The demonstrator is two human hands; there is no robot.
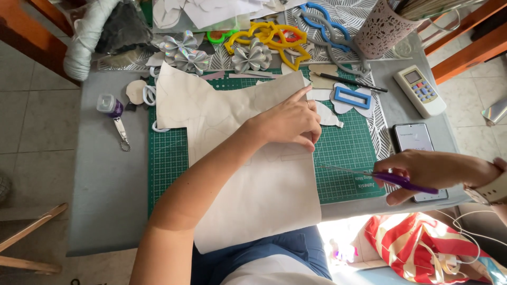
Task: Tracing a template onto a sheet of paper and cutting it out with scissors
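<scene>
Beige sheet material (253, 179) lies over the green cutting mat (348, 148) and hangs past the table's near edge. On it rests the left hand (288, 121), fingers curled, index finger stretched out, pressing it flat. At right, the right hand (430, 171) grips purple-handled scissors (383, 177), blades pointing toward the sheet's edge, above a phone (414, 138).

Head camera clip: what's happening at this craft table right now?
A person sits at a grey table with a green cutting mat. The left hand presses down a large cream sheet on the mat. The right hand holds purple-handled scissors, blades pointing at the sheet's right edge. A phone, a remote and silver bows lie around.
</scene>
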